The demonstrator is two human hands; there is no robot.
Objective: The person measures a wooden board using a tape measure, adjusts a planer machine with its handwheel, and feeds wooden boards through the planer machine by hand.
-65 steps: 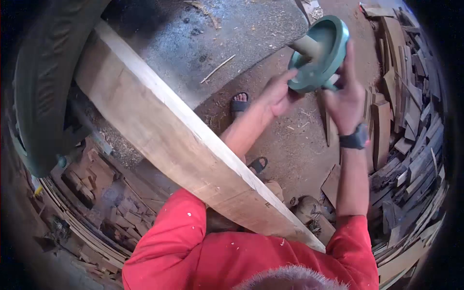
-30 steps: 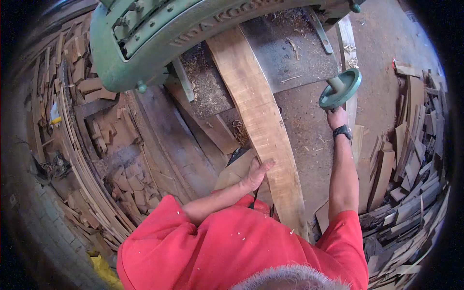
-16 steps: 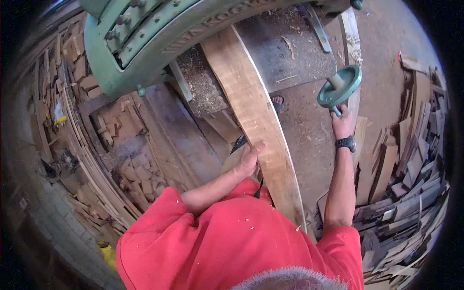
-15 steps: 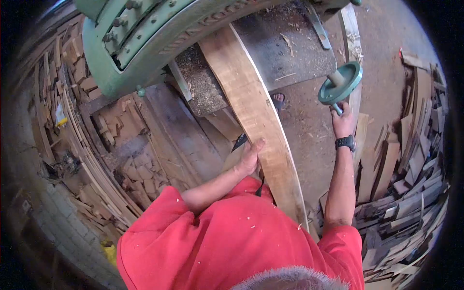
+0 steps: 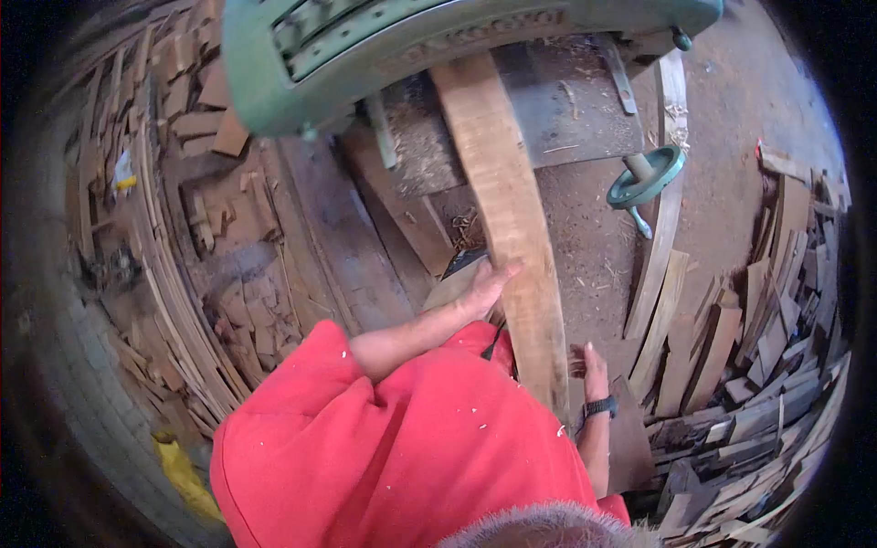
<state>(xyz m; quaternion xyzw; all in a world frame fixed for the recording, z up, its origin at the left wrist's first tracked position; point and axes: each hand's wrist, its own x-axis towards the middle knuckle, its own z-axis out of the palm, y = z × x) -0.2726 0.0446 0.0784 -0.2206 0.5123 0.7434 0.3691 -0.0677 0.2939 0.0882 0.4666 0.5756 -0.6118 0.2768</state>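
A long wooden board (image 5: 513, 196) runs from under the green planer (image 5: 475, 41) back toward my body. My left hand (image 5: 486, 288) grips its left edge, with part of the hand over the top face; the other fingers are hidden. Just off the board's right edge, my right hand (image 5: 592, 370) holds nothing, its fingers apart and a dark watch on the wrist. The metal planer bed (image 5: 575, 119) is strewn with shavings. Beyond my right hand, the green handwheel (image 5: 647, 178) stands untouched, its small handle pointing down.
Stacked offcuts (image 5: 776, 338) crowd the floor on the right. Long strips (image 5: 169, 283) and scrap pieces lie at left. A pale plank (image 5: 660, 247) stretches along the floor beside the handwheel. A yellow object (image 5: 187, 475) sits at lower left.
My right hand has let go of the handwheel's handle and come back beside the board. My left hand stays on the board's left edge. The view has shifted.
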